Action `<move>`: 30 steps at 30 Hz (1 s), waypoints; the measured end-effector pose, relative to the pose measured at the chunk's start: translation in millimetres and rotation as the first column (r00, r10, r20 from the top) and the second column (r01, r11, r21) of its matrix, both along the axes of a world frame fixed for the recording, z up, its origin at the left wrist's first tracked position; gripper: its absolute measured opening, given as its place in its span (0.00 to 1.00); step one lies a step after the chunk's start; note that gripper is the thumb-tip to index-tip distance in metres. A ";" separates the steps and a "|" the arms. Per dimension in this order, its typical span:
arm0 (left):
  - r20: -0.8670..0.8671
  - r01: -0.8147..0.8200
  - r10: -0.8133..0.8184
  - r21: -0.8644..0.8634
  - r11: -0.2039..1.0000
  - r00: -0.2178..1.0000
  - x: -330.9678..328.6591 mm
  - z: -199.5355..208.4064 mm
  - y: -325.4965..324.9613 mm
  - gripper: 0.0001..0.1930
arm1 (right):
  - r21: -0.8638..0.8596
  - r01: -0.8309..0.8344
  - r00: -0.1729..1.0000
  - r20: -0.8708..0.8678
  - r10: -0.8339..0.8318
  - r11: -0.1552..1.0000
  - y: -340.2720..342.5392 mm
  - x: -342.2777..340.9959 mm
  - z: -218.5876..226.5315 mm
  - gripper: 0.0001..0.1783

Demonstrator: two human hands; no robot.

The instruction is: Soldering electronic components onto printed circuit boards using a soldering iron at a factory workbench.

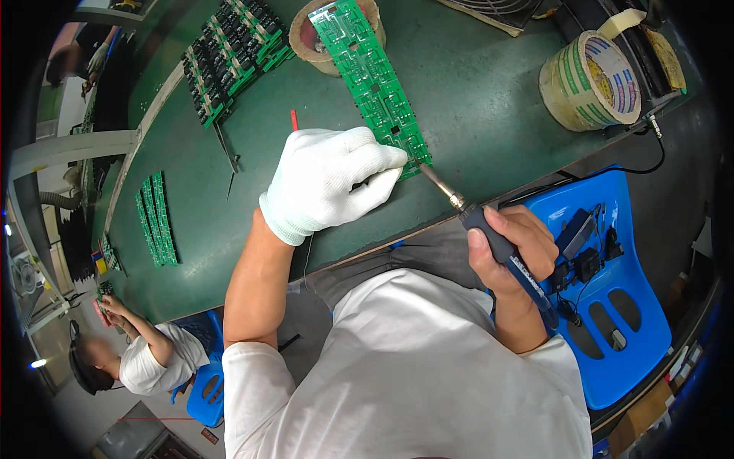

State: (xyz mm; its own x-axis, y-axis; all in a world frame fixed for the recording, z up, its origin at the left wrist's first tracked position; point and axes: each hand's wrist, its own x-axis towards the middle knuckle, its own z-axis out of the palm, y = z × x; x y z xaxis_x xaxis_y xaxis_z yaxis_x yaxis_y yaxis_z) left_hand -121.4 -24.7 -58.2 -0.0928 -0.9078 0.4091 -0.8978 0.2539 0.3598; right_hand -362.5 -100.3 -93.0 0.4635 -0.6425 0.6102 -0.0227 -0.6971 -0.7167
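A long green circuit board strip (372, 80) lies in front of me, its far end on a tape roll (303, 47). My left hand (330, 180), in a white knitted glove, is closed in a pinch at the strip's near end. Thin solder wire (309, 256) hangs below the glove; the fingers hide where they grip it. From the right, my bare right hand (514, 246) is wrapped round the dark blue handle of a soldering iron (495, 233). The iron's tip meets the board's near end, close to the gloved fingertips. Beyond the glove, a red stick (293, 119) shows partly.
Populated boards (229, 57) are stacked far left, with tweezers (225, 149) beside them. Several bare strips (156, 220) lie left on the green table (489, 99). Another tape roll (589, 84) stands right. A blue chair (612, 283) holds adapters. A co-worker (145, 344) sits left.
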 end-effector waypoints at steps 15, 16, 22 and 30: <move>-0.019 -0.130 0.129 -0.079 0.988 0.991 5.4 23.3 3.0 0.08 | 0.070 0.089 0.995 0.042 -0.092 0.994 -4.8 -12.7 20.1 0.14; 0.030 -0.137 0.143 -0.146 0.980 0.989 7.2 26.4 3.7 0.08 | 0.093 0.125 0.985 0.105 -0.134 0.988 -8.2 -17.6 13.4 0.16; -0.218 -0.412 0.352 -0.405 0.816 0.910 27.6 95.3 -5.8 0.10 | 0.107 0.485 0.780 0.397 -0.484 0.868 -46.7 -48.7 -17.4 0.18; 0.031 -0.093 0.446 -0.963 0.253 0.895 77.7 275.8 -58.3 0.08 | 0.073 0.684 0.681 0.291 -0.671 0.726 -69.2 -71.6 -16.3 0.16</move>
